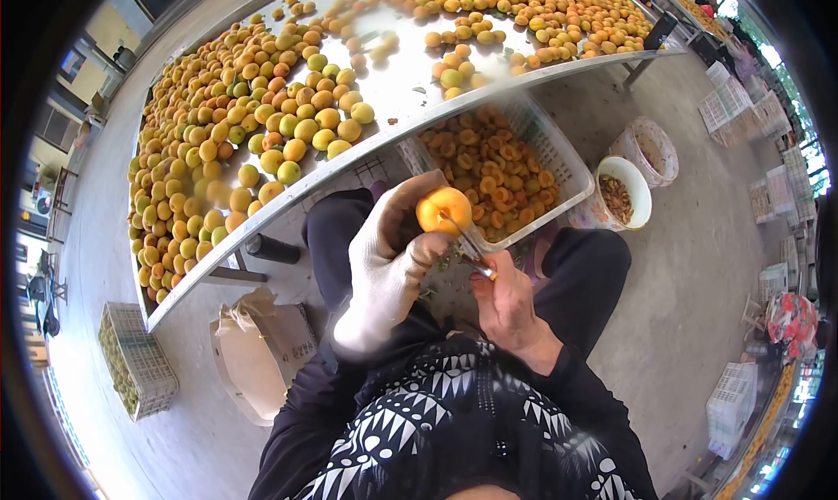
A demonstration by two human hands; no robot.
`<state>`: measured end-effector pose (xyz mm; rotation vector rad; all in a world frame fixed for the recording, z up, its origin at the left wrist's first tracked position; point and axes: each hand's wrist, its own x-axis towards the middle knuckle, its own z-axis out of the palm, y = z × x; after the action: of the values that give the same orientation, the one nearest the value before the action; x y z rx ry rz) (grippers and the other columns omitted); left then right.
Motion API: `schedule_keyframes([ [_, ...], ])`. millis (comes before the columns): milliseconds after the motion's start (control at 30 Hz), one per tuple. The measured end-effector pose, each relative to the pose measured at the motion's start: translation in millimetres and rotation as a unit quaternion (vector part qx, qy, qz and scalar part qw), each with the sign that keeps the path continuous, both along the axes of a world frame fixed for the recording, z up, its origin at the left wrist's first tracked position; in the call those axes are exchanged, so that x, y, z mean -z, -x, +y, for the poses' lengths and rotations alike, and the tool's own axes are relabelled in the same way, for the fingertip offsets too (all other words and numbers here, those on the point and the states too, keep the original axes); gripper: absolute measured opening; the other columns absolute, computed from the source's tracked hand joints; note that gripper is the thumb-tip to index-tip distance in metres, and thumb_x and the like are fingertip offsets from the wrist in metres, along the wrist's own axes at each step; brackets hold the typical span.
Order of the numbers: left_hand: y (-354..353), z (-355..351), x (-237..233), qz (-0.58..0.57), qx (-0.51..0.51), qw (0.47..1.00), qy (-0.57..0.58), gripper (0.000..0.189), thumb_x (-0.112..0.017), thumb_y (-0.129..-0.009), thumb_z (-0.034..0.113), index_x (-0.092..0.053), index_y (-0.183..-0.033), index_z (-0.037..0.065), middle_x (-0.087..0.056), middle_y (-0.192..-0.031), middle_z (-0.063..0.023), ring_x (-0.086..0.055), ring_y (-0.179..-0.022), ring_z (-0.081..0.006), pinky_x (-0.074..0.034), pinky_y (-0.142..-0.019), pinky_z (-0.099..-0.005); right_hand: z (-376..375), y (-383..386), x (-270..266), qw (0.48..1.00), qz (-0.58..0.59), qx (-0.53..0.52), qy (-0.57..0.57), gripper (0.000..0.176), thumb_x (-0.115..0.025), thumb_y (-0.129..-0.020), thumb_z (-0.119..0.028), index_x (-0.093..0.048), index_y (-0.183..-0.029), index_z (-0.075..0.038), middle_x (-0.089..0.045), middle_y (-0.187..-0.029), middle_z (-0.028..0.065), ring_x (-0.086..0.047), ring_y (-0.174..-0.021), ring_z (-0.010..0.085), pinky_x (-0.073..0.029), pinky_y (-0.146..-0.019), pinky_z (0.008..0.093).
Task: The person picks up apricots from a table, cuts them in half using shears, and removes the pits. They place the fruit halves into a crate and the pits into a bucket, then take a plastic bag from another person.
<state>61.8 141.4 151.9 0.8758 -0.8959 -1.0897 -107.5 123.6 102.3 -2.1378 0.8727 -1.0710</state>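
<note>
My left hand (391,260), in a white work glove, holds an orange apricot (443,209) at its fingertips above my lap. My bare right hand (504,301) grips a small knife (469,245), and its blade is pressed into the apricot from below. Both hands meet just in front of a white plastic crate (572,170) filled with halved apricots. Whole apricots (262,116) in yellow, green and orange cover the long metal table (397,85) beyond my hands.
A white bucket (644,194) holding pits and a second bucket (663,146) stand on the concrete floor to the right. A crate of fruit (135,360) and an open cardboard box (262,351) sit at the left. Stacked empty crates (731,404) line the right side.
</note>
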Motion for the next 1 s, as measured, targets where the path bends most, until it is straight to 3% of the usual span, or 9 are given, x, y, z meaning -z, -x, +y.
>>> schedule_keyframes([
  [133, -1.1, -3.8, 11.9, -0.044, -0.019, 0.999, 0.024, 0.068, -0.078, -0.082, 0.029, -0.047, -0.133, -0.004, -0.058, -0.122, -0.0099, -0.056, -0.111, -0.0156, -0.046, -0.095, -0.0297, 0.4, -1.6, 7.4, 1.0, -0.003, -0.006, -0.028, 0.018, -0.061, -0.089, -0.004, -0.045, -0.096, 0.001, -0.056, -0.069, 0.0202, -0.06, -0.064, 0.0413, -0.046, -0.054, 0.0426],
  [233, -2.3, -7.3, 12.7, -0.061, -0.027, 0.998, -0.007, 0.073, -0.077, -0.082, 0.039, -0.046, -0.134, -0.002, -0.056, -0.124, -0.0094, -0.058, -0.105, -0.0158, -0.05, -0.087, -0.0287, 1.0, -2.9, 11.7, 0.998, 0.015, -0.005, -0.058, 0.018, -0.061, -0.089, -0.004, -0.045, -0.095, 0.001, -0.056, -0.069, 0.0203, -0.06, -0.064, 0.0414, -0.046, -0.054, 0.0431],
  [333, 0.9, -8.5, 21.3, 0.023, 0.005, 0.998, -0.061, 0.06, -0.062, -0.092, 0.046, -0.047, -0.131, 0.002, -0.059, -0.109, -0.0066, -0.058, -0.086, -0.0108, -0.044, -0.07, -0.0225, 0.9, -5.7, 15.1, 0.998, 0.036, 0.005, -0.044, 0.018, -0.061, -0.09, -0.005, -0.045, -0.093, 0.001, -0.056, -0.069, 0.0207, -0.06, -0.064, 0.0405, -0.046, -0.054, 0.0428],
  [433, -7.9, -13.6, 23.3, 0.051, 0.06, 0.992, -0.103, 0.06, -0.057, -0.093, 0.05, -0.048, -0.129, 0.003, -0.06, -0.102, -0.0055, -0.057, -0.082, -0.0098, -0.042, -0.069, -0.0214, -2.1, -6.3, 11.3, 0.995, 0.09, 0.022, -0.042, 0.02, -0.062, -0.09, -0.008, -0.044, -0.091, 0.001, -0.056, -0.067, 0.0205, -0.061, -0.063, 0.0391, -0.047, -0.053, 0.0424],
  [467, -5.7, -14.6, 19.2, 0.06, 0.054, 0.99, -0.112, 0.057, -0.056, -0.095, 0.049, -0.049, -0.126, 0.002, -0.06, -0.098, -0.005, -0.052, -0.078, -0.0081, -0.04, -0.068, -0.0213, -4.0, -6.3, 9.8, 0.995, 0.09, 0.022, -0.041, 0.02, -0.062, -0.09, -0.008, -0.044, -0.091, 0.001, -0.056, -0.067, 0.0205, -0.061, -0.063, 0.0391, -0.047, -0.053, 0.0424],
  [700, -0.6, -27.9, 17.5, 0.043, 0.019, 0.992, -0.114, 0.048, -0.047, -0.099, 0.047, -0.054, -0.116, 0.003, -0.06, -0.093, -0.0037, -0.052, -0.074, -0.0082, -0.04, -0.067, -0.0217, -23.0, 1.2, 0.2, 0.982, 0.166, 0.049, 0.076, 0.024, -0.067, -0.085, -0.009, -0.044, -0.087, -0.001, -0.053, -0.067, 0.0153, -0.059, -0.058, 0.0327, -0.046, -0.05, 0.039],
  [800, 7.1, -34.0, 15.5, 0.1, 0.02, 0.98, -0.168, 0.044, -0.045, -0.1, 0.045, -0.057, -0.11, 0.004, -0.06, -0.09, -0.0033, -0.051, -0.071, -0.0084, -0.039, -0.064, -0.0218, -32.9, 8.1, 4.1, 0.975, 0.184, 0.055, 0.112, 0.025, -0.067, -0.084, -0.009, -0.044, -0.086, -0.001, -0.052, -0.066, 0.0141, -0.059, -0.057, 0.0316, -0.045, -0.05, 0.0384],
  [867, 13.3, -43.5, 7.1, 0.16, -0.019, 0.942, -0.294, 0.043, -0.044, -0.101, 0.045, -0.059, -0.107, 0.005, -0.06, -0.087, -0.0028, -0.05, -0.067, -0.0081, -0.038, -0.06, -0.0218, -35.8, 11.7, 4.4, 0.972, 0.193, 0.061, 0.121, 0.025, -0.068, -0.084, -0.01, -0.044, -0.085, -0.001, -0.051, -0.066, 0.0138, -0.058, -0.057, 0.0315, -0.045, -0.05, 0.0385],
  [1000, 2.7, -53.8, 38.0, 0.124, 0.074, 0.968, -0.207, 0.04, -0.047, -0.1, 0.045, -0.058, -0.113, 0.008, -0.061, -0.09, -0.0003, -0.057, -0.079, -0.0097, -0.045, -0.066, -0.0245, -32.0, 15.4, 7.1, 0.979, 0.188, 0.062, 0.051, 0.025, -0.064, -0.088, -0.013, -0.043, -0.086, -0.001, -0.053, -0.066, 0.0163, -0.059, -0.059, 0.0342, -0.045, -0.05, 0.0404],
])
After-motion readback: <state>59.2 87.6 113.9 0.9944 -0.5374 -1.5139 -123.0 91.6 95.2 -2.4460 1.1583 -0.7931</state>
